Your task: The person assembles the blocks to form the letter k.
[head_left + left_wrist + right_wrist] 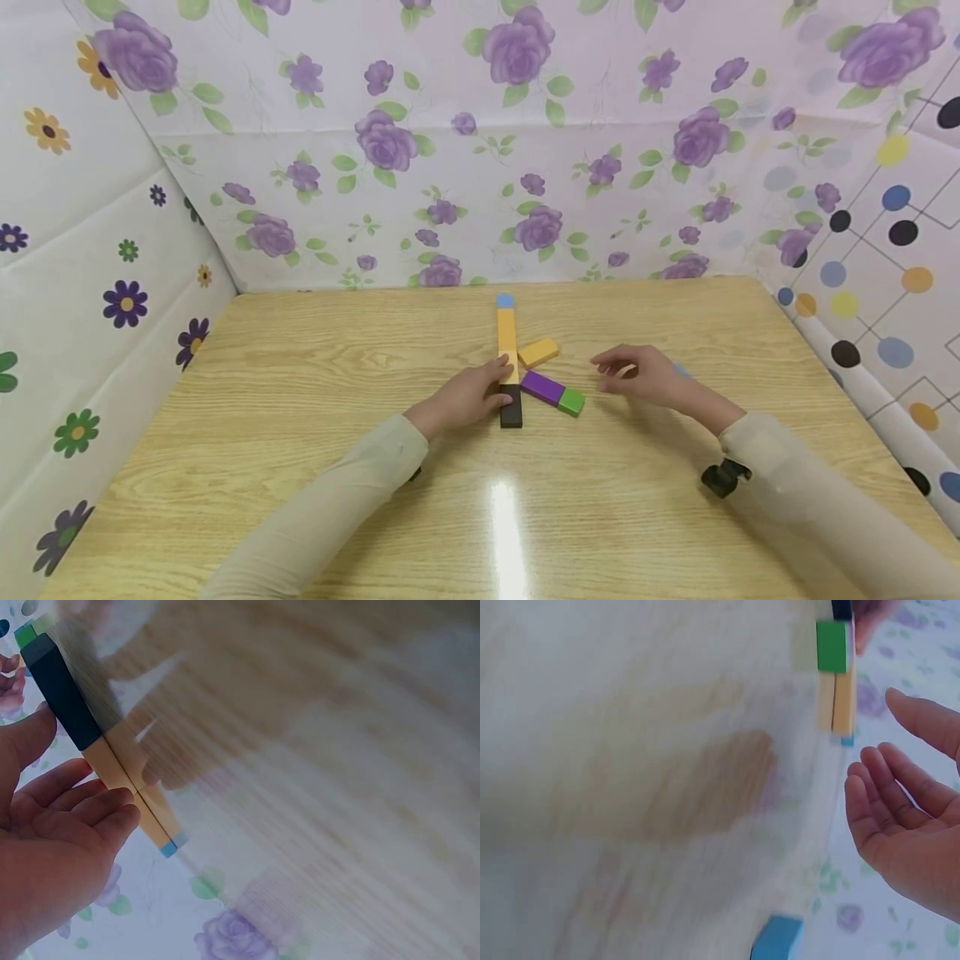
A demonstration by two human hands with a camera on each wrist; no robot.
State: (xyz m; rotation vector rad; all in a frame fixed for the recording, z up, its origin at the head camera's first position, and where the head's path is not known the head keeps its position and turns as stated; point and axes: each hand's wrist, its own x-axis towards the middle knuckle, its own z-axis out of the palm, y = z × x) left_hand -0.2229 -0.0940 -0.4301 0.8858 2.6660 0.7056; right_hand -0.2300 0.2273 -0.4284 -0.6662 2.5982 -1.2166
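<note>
A straight row of blocks runs away from me: a black block (511, 412) nearest, orange blocks (507, 329) beyond it and a blue block (506, 301) at the far end. My left hand (468, 398) rests at the row from the left, thumb by the black block (64, 694) and fingers by the orange part (112, 766). Right of the row lie a loose orange block (538, 352), a purple block (542, 387) and a green block (572, 402), the last two end to end. My right hand (641, 373) hovers right of these, fingers loosely bent, holding nothing.
A second blue block (778, 937) lies on the wood-grain table (315, 350), mostly hidden behind my right wrist in the head view. Flower-print sheets (450, 158) stand along the back and left; a dotted sheet (892, 275) lines the right side.
</note>
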